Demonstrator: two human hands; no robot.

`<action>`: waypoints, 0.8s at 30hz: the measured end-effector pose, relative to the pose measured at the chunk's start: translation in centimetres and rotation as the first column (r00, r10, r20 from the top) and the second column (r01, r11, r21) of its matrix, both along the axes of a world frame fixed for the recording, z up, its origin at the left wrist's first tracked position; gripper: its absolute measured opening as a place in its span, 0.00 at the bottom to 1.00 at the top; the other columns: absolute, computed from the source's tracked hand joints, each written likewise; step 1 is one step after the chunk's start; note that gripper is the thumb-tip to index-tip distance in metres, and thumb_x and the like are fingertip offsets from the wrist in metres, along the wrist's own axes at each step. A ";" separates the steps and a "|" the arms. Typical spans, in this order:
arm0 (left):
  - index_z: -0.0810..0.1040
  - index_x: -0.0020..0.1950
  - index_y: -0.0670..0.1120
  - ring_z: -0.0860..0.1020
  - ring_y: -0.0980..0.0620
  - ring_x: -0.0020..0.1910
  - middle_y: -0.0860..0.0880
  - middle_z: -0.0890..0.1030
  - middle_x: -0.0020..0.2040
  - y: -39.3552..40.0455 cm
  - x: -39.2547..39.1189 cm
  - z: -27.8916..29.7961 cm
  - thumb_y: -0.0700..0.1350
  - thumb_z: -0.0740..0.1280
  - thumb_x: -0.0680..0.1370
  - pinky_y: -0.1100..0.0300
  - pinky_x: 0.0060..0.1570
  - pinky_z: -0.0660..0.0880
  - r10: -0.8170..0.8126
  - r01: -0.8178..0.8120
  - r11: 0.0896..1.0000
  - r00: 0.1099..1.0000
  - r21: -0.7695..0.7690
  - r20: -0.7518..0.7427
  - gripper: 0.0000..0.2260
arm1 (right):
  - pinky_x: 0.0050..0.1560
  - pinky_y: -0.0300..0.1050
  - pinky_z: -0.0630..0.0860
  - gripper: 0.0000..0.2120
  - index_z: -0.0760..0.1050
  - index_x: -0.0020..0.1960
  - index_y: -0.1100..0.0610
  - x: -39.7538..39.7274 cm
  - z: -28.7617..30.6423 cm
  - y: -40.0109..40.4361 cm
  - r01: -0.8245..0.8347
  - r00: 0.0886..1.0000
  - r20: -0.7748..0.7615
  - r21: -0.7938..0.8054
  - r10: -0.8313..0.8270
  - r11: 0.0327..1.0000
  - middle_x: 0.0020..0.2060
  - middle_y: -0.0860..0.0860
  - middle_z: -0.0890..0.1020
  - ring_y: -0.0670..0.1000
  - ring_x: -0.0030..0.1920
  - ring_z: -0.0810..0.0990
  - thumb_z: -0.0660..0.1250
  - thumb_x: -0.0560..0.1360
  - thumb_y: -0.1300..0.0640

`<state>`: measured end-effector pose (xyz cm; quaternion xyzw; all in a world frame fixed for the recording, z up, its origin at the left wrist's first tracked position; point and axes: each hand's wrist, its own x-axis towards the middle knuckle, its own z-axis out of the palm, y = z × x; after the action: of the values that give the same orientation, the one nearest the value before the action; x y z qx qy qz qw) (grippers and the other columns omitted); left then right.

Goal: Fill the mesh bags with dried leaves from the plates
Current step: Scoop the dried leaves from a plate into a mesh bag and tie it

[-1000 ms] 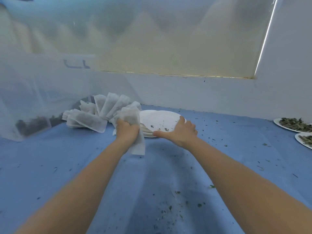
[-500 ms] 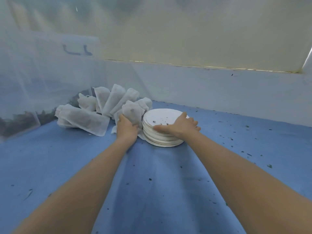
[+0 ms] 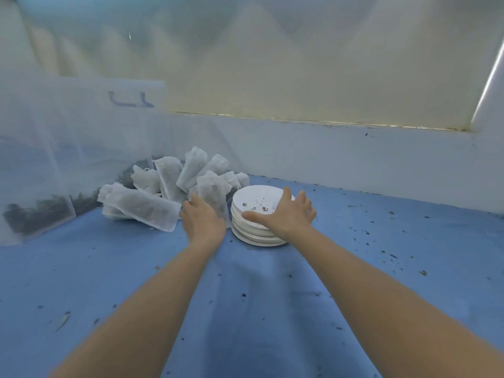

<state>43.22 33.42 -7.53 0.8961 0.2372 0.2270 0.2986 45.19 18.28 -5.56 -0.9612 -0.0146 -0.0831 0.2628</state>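
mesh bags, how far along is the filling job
Done: a heap of filled mesh bags lies by the netting, and a stack of emptied plates holds only crumbs. In hand: the left hand sets one more filled bag against the heap; the right hand rests on the stack. No full plates or empty bags show.

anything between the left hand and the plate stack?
Head view: one filled mesh bag stands there, the left hand touching it, and it reaches the plate stack. Lower down, only a strip of blue cloth.
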 end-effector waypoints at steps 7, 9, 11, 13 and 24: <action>0.61 0.68 0.38 0.63 0.43 0.65 0.40 0.63 0.66 -7.0 -8.4 1.9 0.35 0.64 0.73 0.58 0.56 0.64 -0.251 0.262 0.963 0.958 -0.065 0.137 0.24 | 0.72 0.56 0.46 0.54 0.51 0.75 0.55 -8.4 1.6 -3.3 -0.011 0.999 0.045 0.044 0.009 0.999 0.74 0.59 0.52 0.59 0.74 0.48 0.68 0.62 0.28; 0.60 0.70 0.39 0.65 0.44 0.65 0.41 0.62 0.67 -9.7 -10.4 2.5 0.34 0.64 0.73 0.60 0.53 0.64 -0.332 0.347 0.934 0.931 -0.085 0.151 0.26 | 0.72 0.56 0.47 0.52 0.51 0.75 0.54 -11.0 2.0 -5.3 0.016 0.998 0.057 0.045 -0.018 0.999 0.74 0.59 0.52 0.59 0.74 0.49 0.67 0.63 0.29; 0.61 0.69 0.39 0.67 0.45 0.63 0.41 0.63 0.66 -12.7 -12.3 2.8 0.34 0.63 0.73 0.63 0.49 0.64 -0.399 0.412 0.907 0.906 -0.082 0.145 0.25 | 0.72 0.56 0.48 0.50 0.51 0.76 0.54 -13.5 2.3 -8.1 0.062 0.996 0.059 0.043 -0.064 0.997 0.74 0.58 0.53 0.58 0.74 0.49 0.66 0.65 0.29; 0.62 0.68 0.38 0.69 0.44 0.61 0.41 0.65 0.64 -16.0 -14.0 2.9 0.34 0.62 0.74 0.62 0.46 0.65 -0.467 0.480 0.874 0.874 -0.081 0.137 0.23 | 0.71 0.56 0.49 0.50 0.50 0.76 0.54 -16.1 2.5 -11.5 0.120 0.991 0.051 0.036 -0.122 0.992 0.74 0.58 0.53 0.58 0.74 0.50 0.65 0.65 0.29; 0.64 0.65 0.38 0.73 0.43 0.56 0.41 0.68 0.63 -38.3 -23.1 1.1 0.37 0.61 0.76 0.55 0.49 0.73 -0.770 0.754 0.608 0.637 -0.250 0.048 0.18 | 0.69 0.58 0.57 0.53 0.49 0.76 0.54 -28.4 1.6 -32.8 0.492 0.870 -0.069 0.061 -0.488 0.868 0.74 0.59 0.53 0.61 0.73 0.55 0.67 0.64 0.29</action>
<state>20.11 -4.86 -6.43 0.8740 -0.1306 0.0185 0.4678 16.77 -14.54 -3.99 -0.9244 0.2397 -0.1227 0.2702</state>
